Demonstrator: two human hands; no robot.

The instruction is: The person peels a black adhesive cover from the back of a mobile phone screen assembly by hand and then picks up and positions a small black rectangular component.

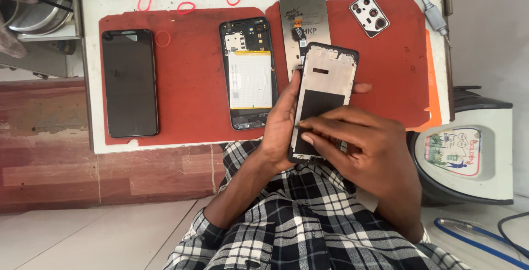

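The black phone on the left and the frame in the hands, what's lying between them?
In the head view, an opened phone with its pale battery showing lies on the red mat, between the black phone and the held frame.

A person seen from above wears a black-and-white checked shirt. The left sleeve [193, 242] is rolled up near the elbow, its cuff folded back. The left hand [281, 124] and right hand [369, 149] are bare, with no rings, watch or gloves visible.
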